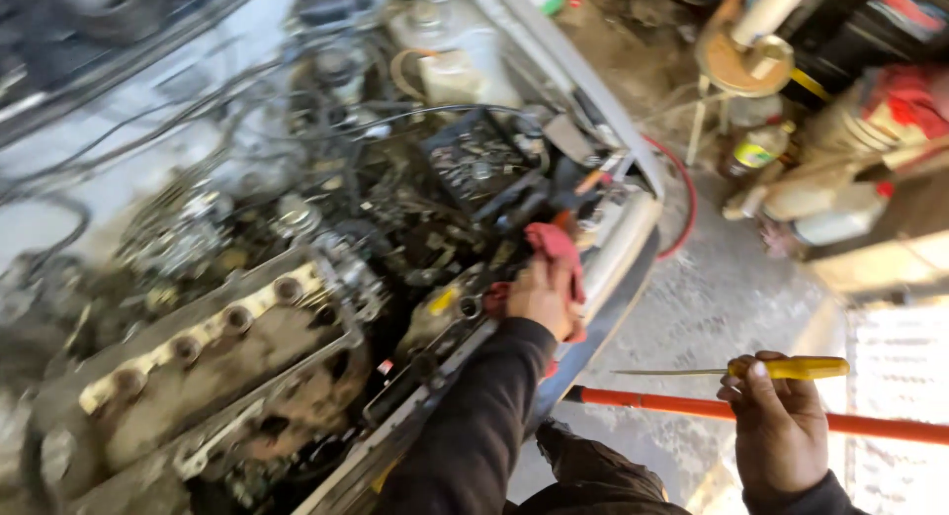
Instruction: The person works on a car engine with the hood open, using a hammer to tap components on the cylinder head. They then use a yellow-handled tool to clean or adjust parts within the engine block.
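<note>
My left hand [542,298] rests on the front edge of an open car engine bay and grips a red rag [554,246]. Just left of it sit a round filler opening [469,305] and a yellow patch [442,300]. My right hand [778,416] is out over the floor, away from the car. It holds a screwdriver with a yellow handle [799,368], its thin blade pointing left. The bare cylinder head [213,352], with several round ports, lies at the lower left.
A black tray of small parts [476,159] sits on the engine, with a white fluid tank [450,50] behind it. An orange rod [692,407] lies across the concrete floor. Bottles, cans and a stool [743,75] crowd the right.
</note>
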